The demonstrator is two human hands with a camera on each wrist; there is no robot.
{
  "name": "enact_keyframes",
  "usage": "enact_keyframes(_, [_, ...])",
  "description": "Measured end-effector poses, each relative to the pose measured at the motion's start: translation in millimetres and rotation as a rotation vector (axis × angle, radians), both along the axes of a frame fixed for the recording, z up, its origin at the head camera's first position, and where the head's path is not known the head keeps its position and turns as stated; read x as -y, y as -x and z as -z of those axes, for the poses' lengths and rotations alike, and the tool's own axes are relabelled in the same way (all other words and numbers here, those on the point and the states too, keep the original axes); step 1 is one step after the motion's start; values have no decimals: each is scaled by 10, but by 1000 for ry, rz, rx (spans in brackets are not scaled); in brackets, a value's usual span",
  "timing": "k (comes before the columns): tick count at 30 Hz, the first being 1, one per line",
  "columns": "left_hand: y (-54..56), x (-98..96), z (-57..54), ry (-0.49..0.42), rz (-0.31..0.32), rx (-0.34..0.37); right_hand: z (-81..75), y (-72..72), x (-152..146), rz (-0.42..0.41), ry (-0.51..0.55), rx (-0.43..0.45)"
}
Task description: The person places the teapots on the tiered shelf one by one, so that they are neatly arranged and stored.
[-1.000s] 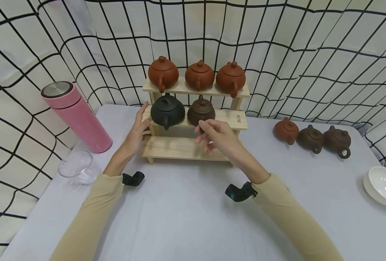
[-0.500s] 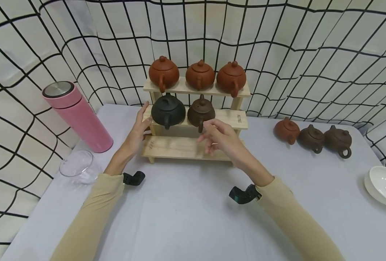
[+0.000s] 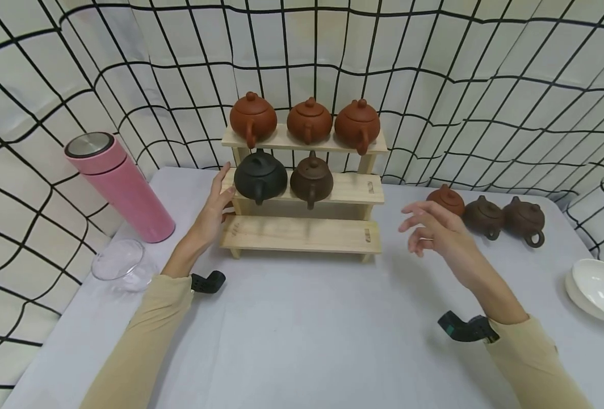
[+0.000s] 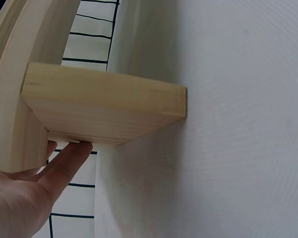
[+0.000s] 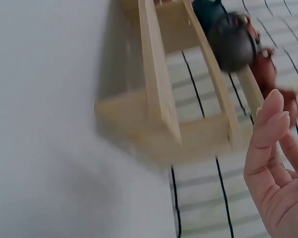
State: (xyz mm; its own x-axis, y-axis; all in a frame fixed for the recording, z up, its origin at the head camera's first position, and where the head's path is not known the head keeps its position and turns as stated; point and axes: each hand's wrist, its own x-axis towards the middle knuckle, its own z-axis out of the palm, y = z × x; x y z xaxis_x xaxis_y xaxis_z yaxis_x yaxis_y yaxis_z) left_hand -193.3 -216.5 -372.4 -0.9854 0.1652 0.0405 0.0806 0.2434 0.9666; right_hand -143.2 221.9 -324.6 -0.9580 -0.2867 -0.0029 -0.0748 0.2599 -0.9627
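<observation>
Stand point(image 3: 302, 234): pale wood, three steps, upright on the tabletop point(image 3: 281, 329)
Top-step teapots point(image 3: 309, 122): three, reddish, lids on, side by side
Black teapot point(image 3: 260, 177): rounded, lidded, upright at the middle step's left end
Brown teapot point(image 3: 311, 179): lidded, upright, just beside the black one
Loose red teapot point(image 3: 446, 199): right of the stand, partly hidden
Dark pair point(image 3: 483, 215): brown lidded teapots, further right

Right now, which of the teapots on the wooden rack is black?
The left teapot on the middle shelf; its neighbour is brown, and the three teapots above are reddish.
</observation>
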Motion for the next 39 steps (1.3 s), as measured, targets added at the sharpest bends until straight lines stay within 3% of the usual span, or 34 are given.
enact_keyframes(8, [9, 13, 22, -3, -5, 5, 103, -106, -897, 158, 163, 42])
enact_keyframes(14, [14, 5, 29, -25, 5, -1, 256, -74, -1226, 236, 246, 68])
enact_keyframes(23, [9, 11, 16, -32, 4, -5, 471, 103, -1150, 251, 65, 224])
enact_keyframes(30, [9, 4, 12, -39, 2, -5, 500, 205, -1015, 186, -67, 226])
enact_keyframes(39, [17, 8, 24, -31, 4, -6, 559, 284, -911, 182, -24, 262])
